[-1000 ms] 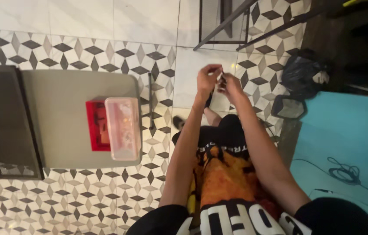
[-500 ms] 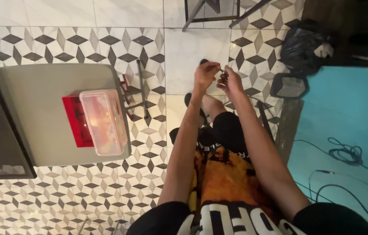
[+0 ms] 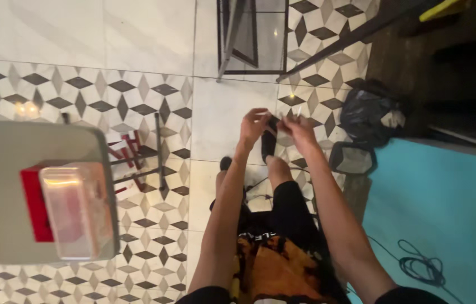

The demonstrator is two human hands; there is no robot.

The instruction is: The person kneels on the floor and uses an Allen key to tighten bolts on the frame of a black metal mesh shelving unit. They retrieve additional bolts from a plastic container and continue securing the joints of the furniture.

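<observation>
The tiled floor (image 3: pixel 153 73) fills most of the view, white with a pattern of black and grey diamonds, and it has plain white tiles at the top and in the middle. On the right lies a turquoise mat (image 3: pixel 452 214), and a thin dark cable (image 3: pixel 421 267) is coiled on it. On the left stands a grey desk (image 3: pixel 7 152); it carries a red box (image 3: pixel 34 202) with a clear plastic container (image 3: pixel 77 205) on top of it, close to the desk's right edge. Between the desk and the person there is a strip of open floor, with a thin dark metal frame (image 3: pixel 156 149) standing in it. At the top, the legs of a dark metal stand (image 3: pixel 249 39) are on the white tiles. A black plastic bag (image 3: pixel 370 115) sits to the right of the hands, and a small dark tray (image 3: pixel 352 159) lies just below it, at the edge of the mat. The person sits with the legs stretched forward, both arms reaching out over them. The left hand (image 3: pixel 253 125) and the right hand (image 3: pixel 299 128) meet above the feet, and their fingers pinch together a small item (image 3: pixel 272 119) between them. The item is dark with a thin pale piece, too small and blurred to say what it is. It stays in the air over the white tile, touching only the fingers.
</observation>
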